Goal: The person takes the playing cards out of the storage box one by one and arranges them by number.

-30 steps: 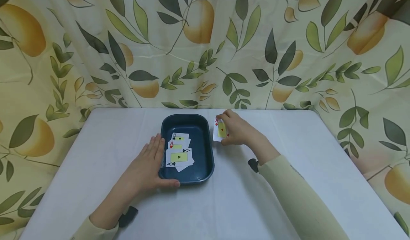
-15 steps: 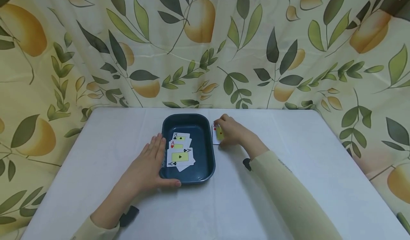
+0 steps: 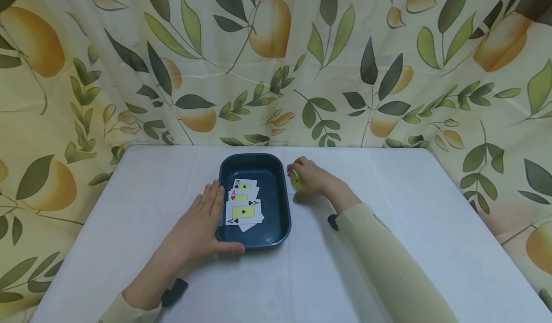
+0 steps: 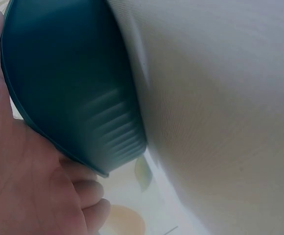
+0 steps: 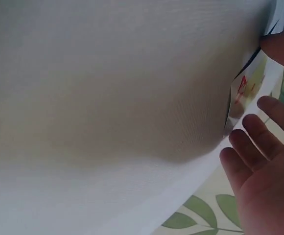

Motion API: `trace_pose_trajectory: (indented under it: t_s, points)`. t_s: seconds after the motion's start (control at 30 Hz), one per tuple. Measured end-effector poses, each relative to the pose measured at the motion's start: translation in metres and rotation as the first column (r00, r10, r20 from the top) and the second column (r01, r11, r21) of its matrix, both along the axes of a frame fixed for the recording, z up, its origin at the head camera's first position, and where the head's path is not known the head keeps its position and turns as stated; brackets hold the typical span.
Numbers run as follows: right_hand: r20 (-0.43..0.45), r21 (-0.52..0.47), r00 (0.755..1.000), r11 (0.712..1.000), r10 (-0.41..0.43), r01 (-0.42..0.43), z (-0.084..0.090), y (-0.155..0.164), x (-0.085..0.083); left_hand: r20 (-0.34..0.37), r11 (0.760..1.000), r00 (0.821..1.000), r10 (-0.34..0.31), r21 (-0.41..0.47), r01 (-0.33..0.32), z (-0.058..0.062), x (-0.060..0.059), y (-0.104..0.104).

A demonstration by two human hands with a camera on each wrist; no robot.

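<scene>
Just right of a dark-blue, round-cornered tray (image 3: 276,213) is a white playing card (image 3: 295,181) with a yellow centre and red pips. The right hand (image 3: 316,179) partly covers it, thumb and fingers apart; whether they pinch cannot be told. The left hand (image 3: 201,223) touches the tray's left rim, fingers extended close together, thumb spread toward the near rim.
</scene>
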State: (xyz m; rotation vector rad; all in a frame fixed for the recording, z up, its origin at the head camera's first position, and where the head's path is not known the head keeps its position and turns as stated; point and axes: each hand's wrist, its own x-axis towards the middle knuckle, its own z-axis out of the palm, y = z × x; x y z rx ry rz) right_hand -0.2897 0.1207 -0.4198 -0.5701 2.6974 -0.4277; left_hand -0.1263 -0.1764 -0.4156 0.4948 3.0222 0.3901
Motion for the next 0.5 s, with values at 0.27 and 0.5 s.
trace_pose_trajectory:
  t_s: [0.27, 0.5]
  points:
    - [-0.137, -0.014, 0.987, 0.996, 0.085, -0.088, 0.007, 0.008, 0.007, -0.001, 1.0, 1.0, 0.001, -0.002, -0.001, 0.001, -0.001, 0.001]
    - [-0.28, -0.085, 0.951, 0.983, 0.133, -0.162, 0.031, -0.002, 0.025, -0.006, 1.0, 1.0, 0.005, 0.0, -0.005, 0.001, 0.0, 0.0]
